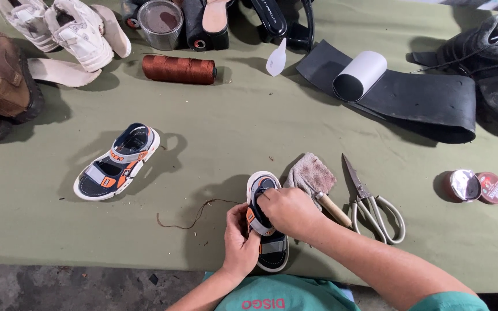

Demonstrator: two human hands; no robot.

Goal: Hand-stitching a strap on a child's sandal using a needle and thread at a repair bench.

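Nearest to us, both hands work on a small child's sandal point(272, 247) that lies at the near edge of the bench point(41, 230), toe pointing away. Our left hand point(240, 242) closes on the sandal's left side, thumb pressed against its edge, while our right hand point(286, 210) curls over the top, fingertips pinching at the strap near the front. Just left of the hands a loose brown thread point(188, 216) trails across the green cloth. Just right of the right hand lies a wooden tool handle point(334, 209), its working end hidden from us, with a pinkish rag point(312, 173) behind it, and beside these a pair of scissors point(370, 201) with the blades pointing away. Farther right sits a round tin point(472, 186) with its lid beside it. Well to the left, the matching sandal point(116, 163) rests at an angle. Farther back we see a spool of brown thread point(178, 69), a strip of black rubber sheet point(422, 98) with a white roll point(359, 76) on it, and a glass jar point(160, 23). Along the far edge stand white sneakers point(59, 29), brown boots point(1, 80) at the left, and dark boots point(491, 63) at the right.
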